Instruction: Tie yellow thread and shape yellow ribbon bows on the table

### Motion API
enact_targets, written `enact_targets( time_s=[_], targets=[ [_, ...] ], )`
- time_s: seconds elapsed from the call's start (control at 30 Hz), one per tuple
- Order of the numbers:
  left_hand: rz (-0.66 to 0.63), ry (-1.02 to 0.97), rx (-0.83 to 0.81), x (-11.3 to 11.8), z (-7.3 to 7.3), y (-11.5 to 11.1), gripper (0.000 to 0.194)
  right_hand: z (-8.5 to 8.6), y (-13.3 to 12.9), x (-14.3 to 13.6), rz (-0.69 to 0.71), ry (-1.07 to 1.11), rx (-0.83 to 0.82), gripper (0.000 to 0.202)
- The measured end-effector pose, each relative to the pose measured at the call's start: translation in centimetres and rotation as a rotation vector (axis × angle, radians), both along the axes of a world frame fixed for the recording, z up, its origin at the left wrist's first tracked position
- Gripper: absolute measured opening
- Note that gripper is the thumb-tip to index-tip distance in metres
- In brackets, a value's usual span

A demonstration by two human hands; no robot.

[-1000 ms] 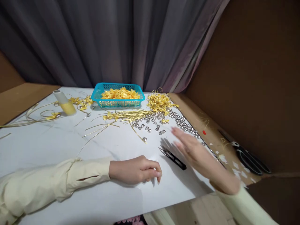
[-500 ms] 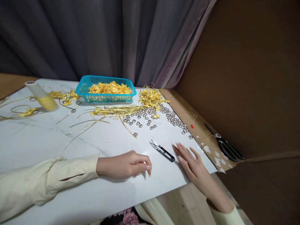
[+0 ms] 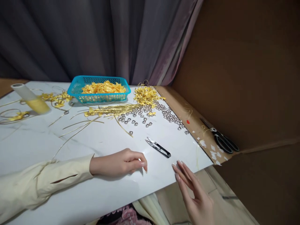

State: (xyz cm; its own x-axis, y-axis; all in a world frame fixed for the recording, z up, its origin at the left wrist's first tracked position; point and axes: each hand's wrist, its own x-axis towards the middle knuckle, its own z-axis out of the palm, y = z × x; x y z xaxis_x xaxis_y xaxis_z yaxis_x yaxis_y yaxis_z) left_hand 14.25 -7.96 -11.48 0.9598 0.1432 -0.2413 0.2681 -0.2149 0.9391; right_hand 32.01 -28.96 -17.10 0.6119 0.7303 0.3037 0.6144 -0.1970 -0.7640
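Nothing seen held by loosely curled left hand (image 3: 119,163) or unclenched right hand (image 3: 197,197); skin could be nicked if bare-bladed snips (image 3: 160,151), latter's eleven o'clock, are grabbed blindly

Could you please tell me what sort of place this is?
It looks like a small handicraft corner, though whether in a home or a workshop I cannot tell. The white table bears thread snips, scattered silver beads and a blue basket of yellow pieces.
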Motion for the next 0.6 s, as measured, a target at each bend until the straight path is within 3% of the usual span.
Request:
enact_targets(
  time_s=[0.07, 0.13, 0.2, 0.23, 0.37, 0.5, 0.6],
  targets=[
    [0.001, 0.006, 0.001, 0.0, 0.2, 0.0, 0.035, 0.9, 0.0, -0.2, -0.069, 0.056, 0.036, 0.043],
    [0.001, 0.007, -0.001, 0.0, 0.3, -0.1, 0.034, 2.1, -0.1, 0.0, -0.287, 0.109, 0.067, 0.044],
    [-0.002, 0.007, 0.0, 0.0, 0.4, -0.1, 0.033, 3.1, -0.2, 0.5, -0.491, 0.182, 0.019, 0.042],
    [-0.003, 0.006, 0.002, 0.0, 0.4, -0.1, 0.033, 3.4, -0.3, 0.7, -0.515, 0.239, -0.048, 0.044],
    [-0.009, 0.001, 0.017, 0.1, 0.2, 0.0, 0.033, 2.6, 0.1, 1.0, -0.268, 0.642, -0.295, 0.06],
    [-0.007, 0.014, 0.012, 0.0, 0.1, 0.0, 0.033, 1.4, 1.3, 0.1, -0.106, 1.036, -0.281, 0.069],
    [-0.008, 0.025, -0.008, 0.0, 0.2, 0.0, 0.033, 1.3, 2.1, -0.2, -0.103, 1.101, -0.26, 0.07]
  ],
)
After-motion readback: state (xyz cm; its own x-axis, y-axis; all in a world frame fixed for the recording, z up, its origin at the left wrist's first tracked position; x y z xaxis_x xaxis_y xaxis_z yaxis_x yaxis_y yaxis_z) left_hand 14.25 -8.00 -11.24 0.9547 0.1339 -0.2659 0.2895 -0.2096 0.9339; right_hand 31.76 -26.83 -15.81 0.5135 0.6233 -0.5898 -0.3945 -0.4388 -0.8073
